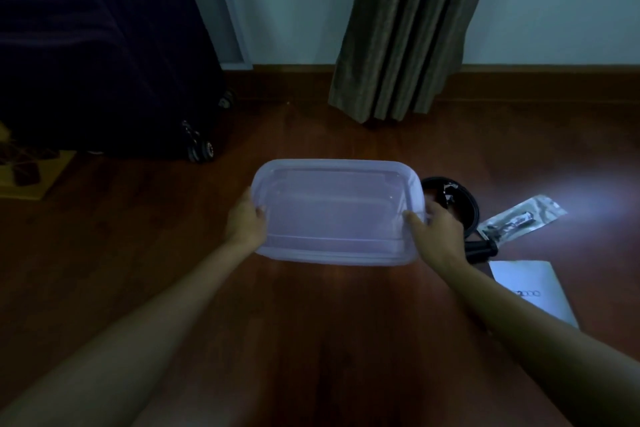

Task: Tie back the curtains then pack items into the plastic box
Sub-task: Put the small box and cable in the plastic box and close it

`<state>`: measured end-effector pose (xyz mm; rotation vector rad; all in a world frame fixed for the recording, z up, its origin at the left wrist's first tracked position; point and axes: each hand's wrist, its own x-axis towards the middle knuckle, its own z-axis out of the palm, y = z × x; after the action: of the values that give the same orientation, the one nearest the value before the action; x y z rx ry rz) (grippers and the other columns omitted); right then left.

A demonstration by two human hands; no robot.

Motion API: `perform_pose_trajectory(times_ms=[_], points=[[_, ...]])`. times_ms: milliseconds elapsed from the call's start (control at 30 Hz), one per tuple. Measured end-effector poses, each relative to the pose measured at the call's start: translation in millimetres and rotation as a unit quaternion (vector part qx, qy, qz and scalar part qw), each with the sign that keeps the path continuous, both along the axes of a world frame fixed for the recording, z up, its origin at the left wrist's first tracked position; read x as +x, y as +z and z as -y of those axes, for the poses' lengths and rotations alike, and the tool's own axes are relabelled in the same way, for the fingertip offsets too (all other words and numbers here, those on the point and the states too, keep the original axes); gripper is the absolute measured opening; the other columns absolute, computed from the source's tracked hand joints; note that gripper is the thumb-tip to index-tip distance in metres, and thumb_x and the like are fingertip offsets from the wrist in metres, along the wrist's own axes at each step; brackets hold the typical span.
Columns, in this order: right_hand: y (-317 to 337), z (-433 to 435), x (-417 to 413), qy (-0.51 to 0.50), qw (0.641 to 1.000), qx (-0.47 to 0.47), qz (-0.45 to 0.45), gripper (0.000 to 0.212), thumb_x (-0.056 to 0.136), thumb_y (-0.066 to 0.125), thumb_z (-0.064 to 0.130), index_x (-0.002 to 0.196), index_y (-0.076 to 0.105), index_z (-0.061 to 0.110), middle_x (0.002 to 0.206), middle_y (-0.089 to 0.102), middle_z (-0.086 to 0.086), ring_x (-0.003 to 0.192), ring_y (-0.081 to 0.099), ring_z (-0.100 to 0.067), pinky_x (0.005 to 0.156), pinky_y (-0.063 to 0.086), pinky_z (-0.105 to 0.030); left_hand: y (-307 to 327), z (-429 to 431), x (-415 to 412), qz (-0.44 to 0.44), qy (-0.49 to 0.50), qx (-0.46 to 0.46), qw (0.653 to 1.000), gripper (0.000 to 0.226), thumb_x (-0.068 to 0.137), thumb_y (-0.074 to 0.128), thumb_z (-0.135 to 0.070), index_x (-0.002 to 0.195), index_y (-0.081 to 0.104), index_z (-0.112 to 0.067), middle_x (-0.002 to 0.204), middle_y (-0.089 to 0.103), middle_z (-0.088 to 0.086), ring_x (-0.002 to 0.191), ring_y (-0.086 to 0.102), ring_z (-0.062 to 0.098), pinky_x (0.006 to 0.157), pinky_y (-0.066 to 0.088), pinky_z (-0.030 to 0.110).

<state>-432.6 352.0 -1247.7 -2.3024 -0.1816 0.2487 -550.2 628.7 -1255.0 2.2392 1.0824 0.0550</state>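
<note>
From the head view: shows the curtain [405, 38] drawn into a narrow bunch against the wall, with its hem down at the wooden floor [311, 322]. Shows no tie or band in frame, so cannot confirm the tying; judging by the gathered folds, probably done. Grips the plastic box [329, 251] at its two short ends, in the middle of the floor, in front of the curtain. Wraps the left hand [246, 222] round the left end, thumb hooked over the top edge. Clasps the right end with the right hand [438, 230], thumb laid on the rim and fingers curled behind. Cannot tell whether resting on the boards or lifted just clear. Appears to have the translucent lid [332, 198] on, with nothing visible inside. Leaves the packing not yet begun, as far as can be judged. Finds the likely items lying just right of the box: a coiled black belt [464, 198], a clear packet [519, 218] with something dark in it, a small black object [479, 250] too dim to name, and a white booklet [530, 288] nearer the camera. Calls for the lid off first, then each item in. Has a dark suitcase [104, 62] standing at far left.
</note>
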Motion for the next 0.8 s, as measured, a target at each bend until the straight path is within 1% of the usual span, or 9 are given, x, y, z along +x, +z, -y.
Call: perform_pose_trajectory(times_ms=[167, 267, 367, 433, 500, 567, 633, 667, 800], points=[[-8, 2, 0, -0.005, 0.999, -0.032, 0.026, 0.031, 0.093, 0.054, 0.029, 0.112, 0.061, 0.005, 0.102, 0.065, -0.014, 0.088, 0.060, -0.029, 0.069, 0.044, -0.034, 1, 9, 2, -0.015, 0.024, 0.022, 0.999, 0.053, 0.102, 0.039, -0.014, 0.151, 0.019, -0.010, 0.151, 0.036, 0.014, 0.137, 0.038, 0.030, 0.107, 0.037, 0.040], [-3, -3, 4, -0.010, 0.999, -0.018, 0.049, 0.026, 0.093, 0.051, 0.025, 0.108, 0.060, 0.005, 0.099, 0.064, -0.014, 0.088, 0.060, -0.032, 0.070, 0.043, -0.035, 4, 9, 2, -0.007, 0.036, 0.023, 0.999, 0.053, 0.102, 0.040, -0.014, 0.151, 0.021, -0.009, 0.150, 0.037, 0.014, 0.136, 0.040, 0.030, 0.107, 0.038, 0.040], [15, -16, 7, -0.008, 0.997, -0.002, 0.079, 0.021, 0.094, 0.050, 0.019, 0.105, 0.058, 0.002, 0.097, 0.062, -0.017, 0.085, 0.057, -0.033, 0.070, 0.036, -0.032, 11, 3, -2, 0.039, 0.049, 0.024, 0.998, 0.051, 0.101, 0.041, -0.016, 0.150, 0.026, -0.014, 0.141, 0.049, 0.012, 0.125, 0.052, 0.029, 0.099, 0.049, 0.044], [29, -31, 11, 0.006, 0.996, 0.005, 0.092, 0.022, 0.095, 0.049, 0.018, 0.106, 0.056, -0.001, 0.104, 0.058, -0.021, 0.084, 0.052, -0.028, 0.070, 0.033, -0.031, 22, -7, -10, 0.087, 0.065, 0.029, 0.994, 0.045, 0.100, 0.041, -0.017, 0.145, 0.034, -0.017, 0.132, 0.056, 0.010, 0.118, 0.058, 0.027, 0.093, 0.053, 0.046], [40, -55, 13, 0.040, 0.994, 0.009, 0.101, 0.028, 0.097, 0.048, 0.023, 0.109, 0.055, -0.001, 0.117, 0.053, -0.022, 0.087, 0.046, -0.023, 0.073, 0.033, -0.028, 33, -22, -26, 0.124, 0.098, 0.042, 0.986, 0.038, 0.100, 0.042, -0.019, 0.139, 0.041, -0.017, 0.126, 0.058, 0.008, 0.113, 0.060, 0.026, 0.089, 0.054, 0.044], [50, -90, 9, 0.086, 0.989, 0.005, 0.119, 0.032, 0.098, 0.048, 0.029, 0.112, 0.054, 0.000, 0.126, 0.048, -0.021, 0.092, 0.048, -0.026, 0.075, 0.035, -0.027, 41, -41, -50, 0.130, 0.138, 0.055, 0.980, 0.038, 0.101, 0.042, -0.020, 0.138, 0.042, -0.016, 0.129, 0.057, 0.009, 0.117, 0.057, 0.027, 0.091, 0.052, 0.044], [59, -132, -3, 0.128, 0.984, -0.001, 0.125, 0.038, 0.099, 0.050, 0.023, 0.130, 0.049, 0.002, 0.132, 0.044, -0.020, 0.105, 0.053, -0.032, 0.080, 0.040, -0.030, 41, -64, -83, 0.124, 0.175, 0.054, 0.975, 0.040, 0.101, 0.042, -0.019, 0.140, 0.042, -0.012, 0.131, 0.056, 0.012, 0.120, 0.055, 0.030, 0.094, 0.050, 0.046], [62, -155, -12, 0.151, 0.981, -0.001, 0.124, 0.040, 0.099, 0.050, 0.020, 0.135, 0.047, 0.003, 0.133, 0.044, -0.020, 0.108, 0.054, -0.033, 0.081, 0.041, -0.031, 37, -76, -102, 0.122, 0.193, 0.054, 0.972, 0.039, 0.100, 0.043, -0.017, 0.139, 0.043, -0.009, 0.130, 0.057, 0.014, 0.118, 0.056, 0.033, 0.094, 0.049, 0.046], [62, -233, -54, 0.257, 0.958, 0.004, 0.128, 0.037, 0.095, 0.054, 0.009, 0.131, 0.052, 0.003, 0.122, 0.055, -0.023, 0.101, 0.059, -0.037, 0.075, 0.041, -0.032, 22, -114, -180, 0.084, 0.282, 0.043, 0.955, 0.048, 0.096, 0.045, -0.009, 0.143, 0.037, -0.002, 0.134, 0.053, 0.022, 0.120, 0.053, 0.039, 0.099, 0.044, 0.050]])
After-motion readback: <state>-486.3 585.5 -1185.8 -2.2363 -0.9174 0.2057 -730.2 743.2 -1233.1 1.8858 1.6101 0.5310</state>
